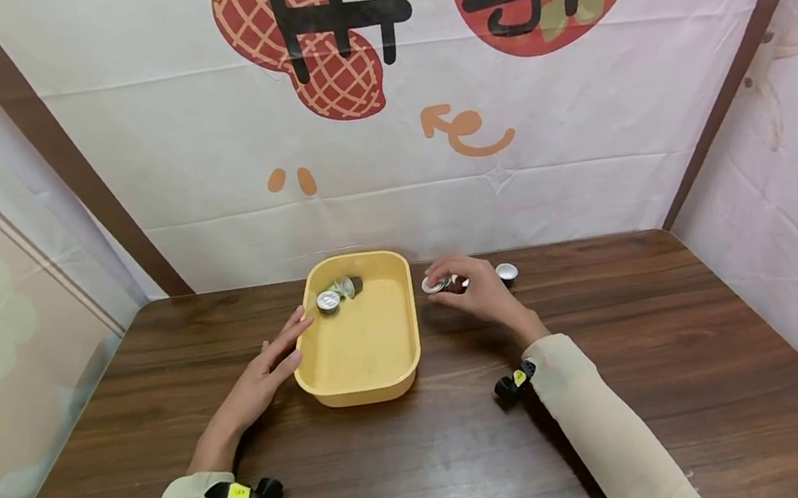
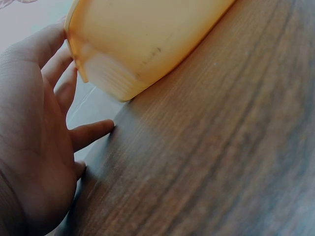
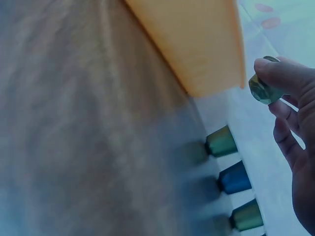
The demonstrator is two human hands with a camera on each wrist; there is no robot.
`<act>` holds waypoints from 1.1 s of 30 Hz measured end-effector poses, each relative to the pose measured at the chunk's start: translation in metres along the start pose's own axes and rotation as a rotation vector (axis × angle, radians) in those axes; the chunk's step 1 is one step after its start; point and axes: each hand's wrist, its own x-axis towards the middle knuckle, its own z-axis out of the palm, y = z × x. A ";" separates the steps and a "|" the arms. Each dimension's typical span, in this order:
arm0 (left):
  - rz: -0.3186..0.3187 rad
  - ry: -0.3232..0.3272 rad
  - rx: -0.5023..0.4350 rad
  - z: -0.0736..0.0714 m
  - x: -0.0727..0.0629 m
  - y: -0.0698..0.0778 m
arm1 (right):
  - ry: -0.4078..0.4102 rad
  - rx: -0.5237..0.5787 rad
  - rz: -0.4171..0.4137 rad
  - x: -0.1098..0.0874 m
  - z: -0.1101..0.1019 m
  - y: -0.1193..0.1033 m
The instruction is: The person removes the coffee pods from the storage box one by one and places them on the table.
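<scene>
Right fingers (image 3: 280, 73) pinching green capsule (image 3: 265, 92), left fingers (image 2: 93, 134) straight, blue capsule's side (image 3: 235, 178), right wrist view only

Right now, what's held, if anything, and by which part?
The right hand pinches a green coffee capsule, apparently near its rim; the left hand touches the yellow bin.

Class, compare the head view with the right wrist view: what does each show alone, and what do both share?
Only the head view: the left hand and the loose capsules inside the yellow tray.
Only the right wrist view: the green and blue sides of the standing capsules.
Both: the right hand and its pinched capsule, the tray and the table.
</scene>
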 end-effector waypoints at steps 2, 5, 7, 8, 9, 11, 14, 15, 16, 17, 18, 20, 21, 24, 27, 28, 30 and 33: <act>-0.002 -0.001 0.001 0.000 0.001 0.000 | 0.003 0.028 0.024 -0.005 0.001 0.004; 0.001 -0.001 -0.001 0.000 0.001 0.000 | 0.022 0.066 0.052 -0.011 0.002 0.008; 0.002 -0.003 -0.004 0.000 0.001 0.000 | 0.038 0.078 0.061 -0.014 0.003 0.009; 0.003 -0.003 -0.006 0.000 0.001 0.000 | 0.047 0.081 0.064 -0.016 0.004 0.010; 0.004 -0.003 -0.008 0.000 0.000 0.000 | 0.050 0.081 0.067 -0.017 0.005 0.010; 0.005 -0.002 -0.008 0.000 0.000 0.000 | 0.051 0.073 0.064 -0.020 0.008 0.011; 0.007 0.002 -0.008 0.000 -0.001 0.000 | 0.054 0.064 0.050 -0.026 0.014 0.013; 0.009 0.003 -0.008 0.000 -0.001 0.000 | 0.057 0.057 0.046 -0.028 0.015 0.013; 0.011 0.003 -0.009 0.000 -0.001 0.000 | 0.064 0.051 0.041 -0.029 0.016 0.014; 0.012 0.001 -0.012 0.000 -0.001 0.000 | 0.070 0.046 0.037 -0.031 0.017 0.014; 0.013 -0.001 -0.013 0.000 0.000 0.000 | 0.076 0.040 0.036 -0.032 0.017 0.015; 0.011 -0.006 -0.014 0.001 0.001 0.000 | 0.081 0.027 0.038 -0.035 0.016 0.017; 0.010 -0.009 -0.015 0.001 0.002 0.000 | 0.079 0.018 0.043 -0.036 0.016 0.018; 0.006 -0.013 -0.014 0.002 0.002 0.000 | 0.054 0.001 0.056 -0.039 0.015 0.021; 0.001 -0.013 -0.013 0.002 0.003 0.001 | 0.031 -0.021 0.062 -0.040 0.015 0.022; 0.000 -0.012 -0.011 0.001 0.002 0.001 | 0.026 -0.026 0.064 -0.040 0.015 0.022; 0.000 -0.010 -0.009 0.001 0.002 0.001 | 0.022 -0.030 0.064 -0.039 0.016 0.022; 0.005 -0.006 -0.007 0.000 0.001 0.001 | 0.015 -0.025 0.080 -0.038 0.016 0.021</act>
